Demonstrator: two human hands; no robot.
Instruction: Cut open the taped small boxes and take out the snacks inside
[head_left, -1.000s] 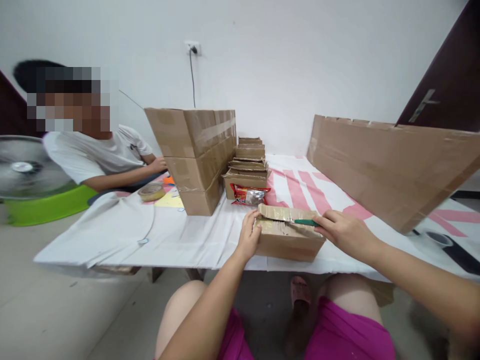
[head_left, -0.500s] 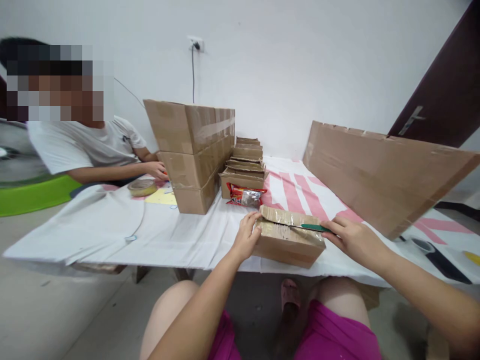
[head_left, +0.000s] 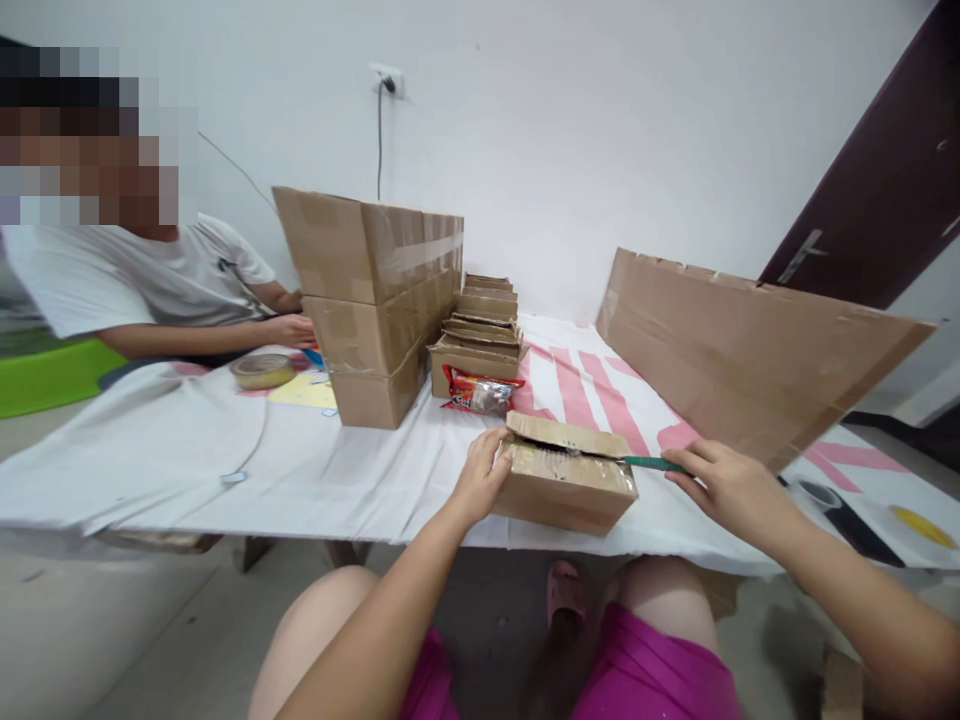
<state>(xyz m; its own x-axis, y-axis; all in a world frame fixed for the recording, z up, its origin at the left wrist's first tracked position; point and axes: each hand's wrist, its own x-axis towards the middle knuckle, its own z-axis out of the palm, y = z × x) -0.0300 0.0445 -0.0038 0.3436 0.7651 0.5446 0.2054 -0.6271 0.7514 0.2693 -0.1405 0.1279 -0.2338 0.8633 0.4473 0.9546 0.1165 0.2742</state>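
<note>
A small cardboard box (head_left: 562, 497) lies near the front edge of the cloth-covered table, with a gap along the seam between its top flaps. My left hand (head_left: 484, 472) grips the box's left end, fingers on the top edge. Pinched in my right hand (head_left: 709, 482) is a green-handled cutter (head_left: 654, 463), whose tip is at the right end of the seam. Just behind the box lies a red and clear plastic packet (head_left: 484, 391), in front of a row of open cardboard boxes (head_left: 474, 372).
Taped boxes (head_left: 416, 250) are stacked left of centre. A person's hand (head_left: 289, 331) is behind them, near a tape roll (head_left: 262, 371). A large cardboard sheet (head_left: 735, 350) stands at the right, with a black strip-like object (head_left: 862, 530) beside it.
My right hand has drawn the cutter rightward along the seam, and more of the cutter is outside the box. The gap between the flaps looks wider. The view has shifted slightly.
</note>
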